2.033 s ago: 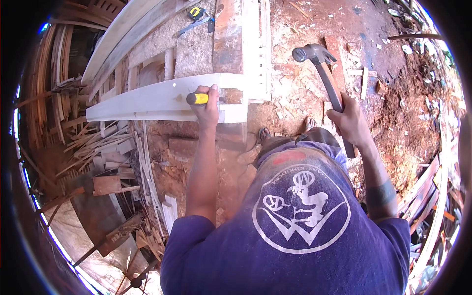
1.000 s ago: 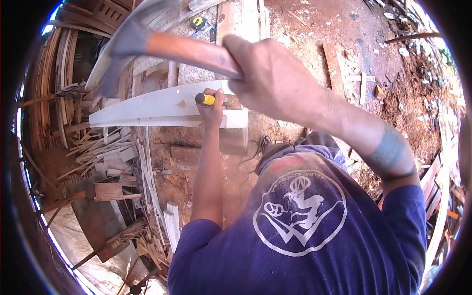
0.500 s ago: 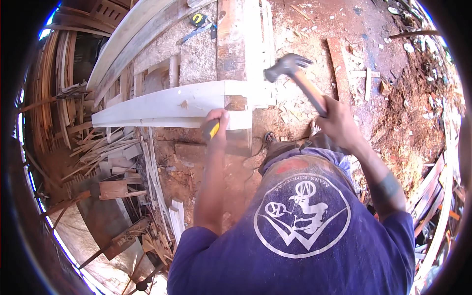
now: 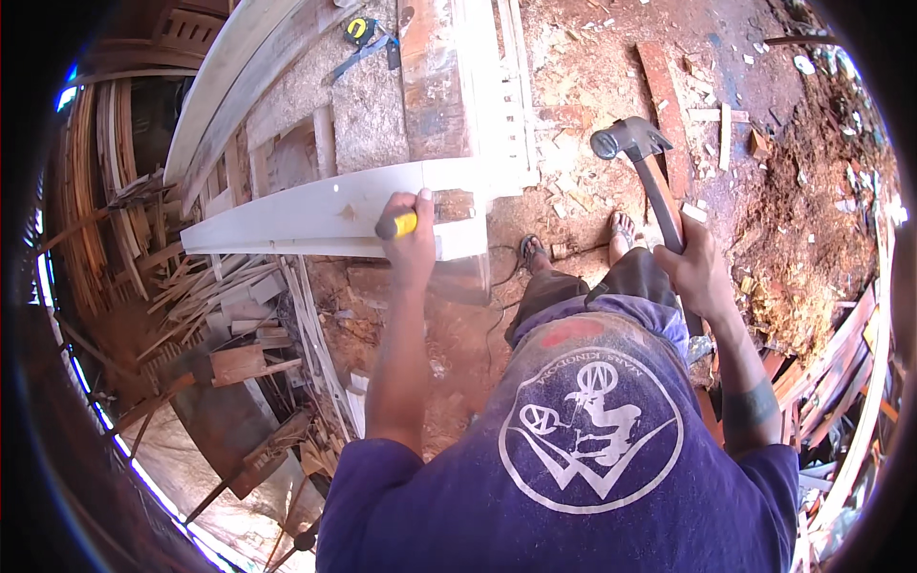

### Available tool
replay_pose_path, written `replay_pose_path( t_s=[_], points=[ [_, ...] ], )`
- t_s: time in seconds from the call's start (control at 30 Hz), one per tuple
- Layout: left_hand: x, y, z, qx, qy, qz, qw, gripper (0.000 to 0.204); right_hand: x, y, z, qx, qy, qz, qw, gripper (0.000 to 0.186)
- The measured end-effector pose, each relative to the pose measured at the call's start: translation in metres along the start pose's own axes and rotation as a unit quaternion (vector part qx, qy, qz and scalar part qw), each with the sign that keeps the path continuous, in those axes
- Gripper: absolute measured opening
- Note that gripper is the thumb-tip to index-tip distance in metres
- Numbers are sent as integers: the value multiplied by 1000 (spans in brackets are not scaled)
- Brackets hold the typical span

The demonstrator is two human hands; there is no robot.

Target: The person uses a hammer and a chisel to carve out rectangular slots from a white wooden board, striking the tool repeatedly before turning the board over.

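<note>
A yellow-and-black handle was held in the left grip, fingers wrapped snugly round it, right at the near edge of a long white board — the tool's working end was hidden, and contact with the board could not be told. Over on the right, a claw hammer was clasped partway along its shaft by the right grip, its head pointed to the far side, well apart from the board. Close to the board's right end, a brown patch was framed by white. On the far side, a tape measure was seen just beyond a blue tool — and at left, thin sticks were heaped below the board's near edge.
</note>
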State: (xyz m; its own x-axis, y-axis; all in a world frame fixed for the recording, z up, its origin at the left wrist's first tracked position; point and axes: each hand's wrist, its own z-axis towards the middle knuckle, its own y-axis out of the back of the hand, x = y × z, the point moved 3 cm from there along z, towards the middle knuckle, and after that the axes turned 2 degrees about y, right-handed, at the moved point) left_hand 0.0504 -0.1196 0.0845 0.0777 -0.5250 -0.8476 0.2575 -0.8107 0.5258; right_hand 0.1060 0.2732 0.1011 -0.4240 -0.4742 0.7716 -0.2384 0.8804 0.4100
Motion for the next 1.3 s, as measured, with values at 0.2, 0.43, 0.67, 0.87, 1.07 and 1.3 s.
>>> replay_pose_path(
  t_s=[0.2,0.43,0.67,0.87,1.07,1.3],
  points=[
    [9,20,13,78,0,-41,996,17,3,-9,15,23,-12,-2,1000,26],
    [-35,-18,38,28,-4,-26,999,27,17,-17,25,48,18,-12,999,26],
    [-4,10,9,17,6,-86,996,20,15,-25,22,68,-12,33,997,23],
    [10,7,10,28,15,-101,994,22,61,-28,37,71,161,-70,982,17],
    [-41,-1,4,-21,-28,-74,997,19,212,-11,14,-27,460,-8,888,16],
    [39,16,-3,20,9,-18,1000,26,166,-76,25,132,419,-260,860,16]
  ],
)
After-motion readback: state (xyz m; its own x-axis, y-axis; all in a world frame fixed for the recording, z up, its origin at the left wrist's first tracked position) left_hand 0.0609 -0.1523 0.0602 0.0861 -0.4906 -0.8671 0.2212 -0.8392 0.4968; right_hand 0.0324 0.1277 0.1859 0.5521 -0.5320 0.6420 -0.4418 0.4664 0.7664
